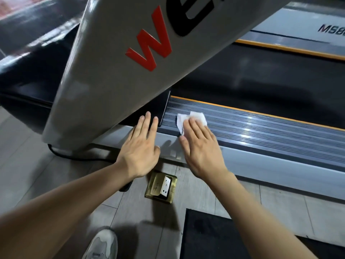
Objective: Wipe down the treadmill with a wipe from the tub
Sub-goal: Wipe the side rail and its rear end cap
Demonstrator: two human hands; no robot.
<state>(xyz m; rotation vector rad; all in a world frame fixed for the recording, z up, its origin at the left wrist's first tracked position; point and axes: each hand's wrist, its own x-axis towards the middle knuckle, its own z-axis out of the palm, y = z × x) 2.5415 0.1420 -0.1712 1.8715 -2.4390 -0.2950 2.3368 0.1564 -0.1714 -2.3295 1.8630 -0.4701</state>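
Note:
The treadmill's ribbed grey side rail (270, 128) runs from the centre to the right, edged with an orange stripe beside the black belt (252, 81). A white wipe (188, 118) lies crumpled on the rail's left end. My right hand (201, 148) presses flat on the wipe with straight fingers. My left hand (141, 144) lies flat with straight fingers at the foot of the grey upright (104, 81), which bears red and black letters. The tub is not in view.
A brass floor socket (161, 187) sits open on the wood-look floor just below my hands. A black cable (78, 157) runs from the upright's base. A dark mat (214, 236) lies at the lower right, and my grey shoe (100, 243) shows at the bottom.

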